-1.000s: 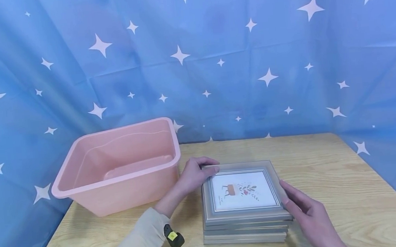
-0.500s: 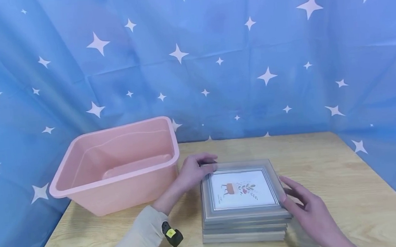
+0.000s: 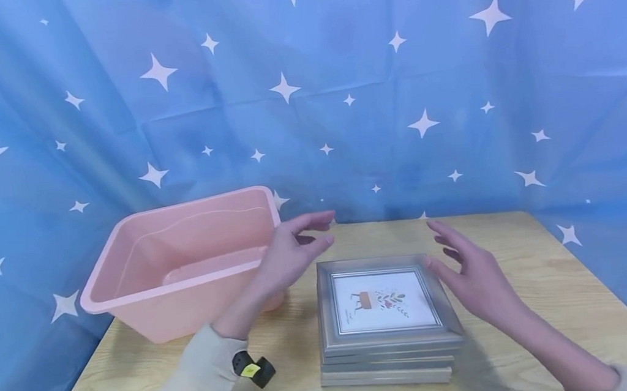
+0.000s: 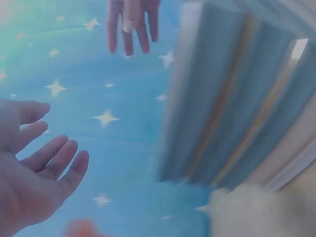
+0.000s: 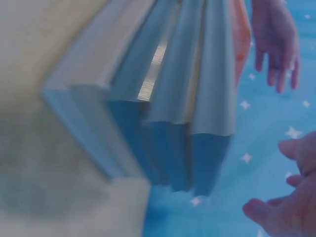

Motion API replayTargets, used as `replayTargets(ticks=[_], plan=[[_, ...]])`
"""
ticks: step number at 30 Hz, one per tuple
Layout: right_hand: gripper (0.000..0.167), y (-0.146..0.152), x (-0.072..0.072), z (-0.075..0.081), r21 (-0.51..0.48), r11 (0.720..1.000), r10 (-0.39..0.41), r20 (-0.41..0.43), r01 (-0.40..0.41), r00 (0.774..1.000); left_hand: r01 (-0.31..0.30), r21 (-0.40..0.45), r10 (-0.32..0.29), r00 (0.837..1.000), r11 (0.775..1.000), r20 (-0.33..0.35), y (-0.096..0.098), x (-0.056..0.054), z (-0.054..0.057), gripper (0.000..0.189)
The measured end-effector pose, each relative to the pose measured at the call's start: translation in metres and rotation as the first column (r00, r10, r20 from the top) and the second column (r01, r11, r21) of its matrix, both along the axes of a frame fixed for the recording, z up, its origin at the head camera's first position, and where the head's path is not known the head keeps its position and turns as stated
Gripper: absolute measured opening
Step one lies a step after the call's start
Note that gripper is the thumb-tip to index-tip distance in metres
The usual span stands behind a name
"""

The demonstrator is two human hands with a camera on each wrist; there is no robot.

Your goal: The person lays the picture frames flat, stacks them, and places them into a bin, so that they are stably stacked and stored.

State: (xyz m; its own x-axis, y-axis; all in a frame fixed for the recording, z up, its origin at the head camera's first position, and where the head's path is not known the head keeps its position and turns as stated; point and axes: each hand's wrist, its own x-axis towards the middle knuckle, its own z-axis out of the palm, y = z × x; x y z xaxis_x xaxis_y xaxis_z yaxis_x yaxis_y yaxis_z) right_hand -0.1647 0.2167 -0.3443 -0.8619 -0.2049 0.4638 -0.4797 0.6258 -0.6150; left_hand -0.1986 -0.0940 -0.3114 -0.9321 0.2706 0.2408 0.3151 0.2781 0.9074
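Note:
A stack of several grey picture frames (image 3: 386,301) lies on the table, the top one showing a print of a plant in a pot. Its layered edges (image 5: 168,98) fill much of the right wrist view. My left hand (image 3: 290,252) is raised off the stack's far left corner, fingers loosely extended and holding nothing. On the other side, my right hand (image 3: 471,275) hovers just right of the stack, fingers apart and slightly bent, palm facing inward. Both wrist views show the hands (image 4: 37,168) away from the frames.
A pink plastic tub (image 3: 189,303) stands at the left, with nothing visible inside. The light wooden table (image 3: 565,298) reaches back to a blue curtain (image 3: 368,50) with white stars. A black wrist device (image 3: 254,368) sits on the left sleeve.
Both hands have let go of the top picture frame and lifted: the left up and to the left, the right up and away. The stack stays where it was.

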Motion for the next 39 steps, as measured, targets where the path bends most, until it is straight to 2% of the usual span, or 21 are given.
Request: replayTargets(ticks=[5,9,12,15,19,22,24,28,31,33,34,37,39], plan=[[0.067,-0.028,-0.026,0.027,0.077,0.995,0.061,0.076,-0.067,0.995,-0.021,-0.038,0.016,0.993,0.999,-0.115,-0.031,0.003,0.032,0.045],[0.066,-0.056,-0.050,0.045,0.125,0.982,0.123,0.149,-0.142,0.981,-0.093,-0.071,0.082,0.985,0.993,-0.152,-0.065,0.006,0.046,0.045],[0.065,-0.078,-0.068,0.054,0.138,0.971,0.170,0.164,-0.194,0.972,-0.159,-0.098,0.144,0.978,0.982,-0.148,-0.094,0.010,0.051,0.045],[0.065,-0.101,-0.079,0.059,0.137,0.964,0.207,0.157,-0.229,0.966,-0.220,-0.129,0.202,0.969,0.967,-0.140,-0.122,0.018,0.053,0.047],[0.063,-0.129,-0.089,0.058,0.140,0.958,0.228,0.152,-0.249,0.962,-0.311,-0.194,0.271,0.941,0.931,-0.204,-0.159,0.029,0.051,0.047],[0.061,-0.148,-0.094,0.055,0.154,0.952,0.239,0.165,-0.264,0.957,-0.389,-0.249,0.327,0.909,0.887,-0.257,-0.188,0.034,0.046,0.047],[0.059,-0.162,-0.097,0.052,0.152,0.948,0.252,0.175,-0.279,0.952,-0.436,-0.277,0.366,0.891,0.856,-0.269,-0.209,0.036,0.041,0.049],[0.059,-0.190,-0.103,0.046,0.148,0.941,0.273,0.202,-0.305,0.940,-0.541,-0.368,0.470,0.840,0.756,-0.271,-0.255,0.046,0.028,0.055],[0.062,-0.210,-0.105,0.045,0.179,0.931,0.274,0.235,-0.318,0.933,-0.580,-0.430,0.530,0.812,0.691,-0.243,-0.288,0.058,0.013,0.061],[0.065,-0.219,-0.105,0.045,0.214,0.920,0.269,0.269,-0.329,0.925,-0.581,-0.453,0.548,0.808,0.677,-0.218,-0.304,0.065,0.000,0.064],[0.066,-0.222,-0.105,0.045,0.233,0.911,0.269,0.288,-0.340,0.919,-0.574,-0.457,0.546,0.812,0.680,-0.207,-0.310,0.067,-0.006,0.065],[0.066,-0.227,-0.106,0.039,0.307,0.867,0.284,0.344,-0.393,0.895,-0.559,-0.437,0.539,0.822,0.705,-0.182,-0.320,0.070,-0.023,0.067],[0.064,-0.229,-0.107,0.035,0.338,0.837,0.303,0.367,-0.430,0.879,-0.548,-0.408,0.530,0.831,0.730,-0.170,-0.321,0.070,-0.031,0.066]])
